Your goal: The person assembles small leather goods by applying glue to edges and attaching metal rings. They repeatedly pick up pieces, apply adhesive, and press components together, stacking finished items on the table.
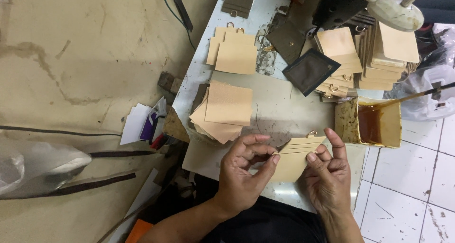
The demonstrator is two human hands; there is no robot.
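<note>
Both my hands hold one tan leather card holder with stepped slots and a small gold ring at its top corner. My left hand pinches its left edge between thumb and forefinger. My right hand supports its right side, fingers behind it and thumb on the front. The piece hovers just above the near edge of the white worktable. A loose stack of tan leather squares lies to the upper left of my left hand.
An open box of brown glue with a brush stands right of my hands. Tall stacks of tan pieces, dark leather pieces and another tan pile sit farther back. Papers lie on the floor at left.
</note>
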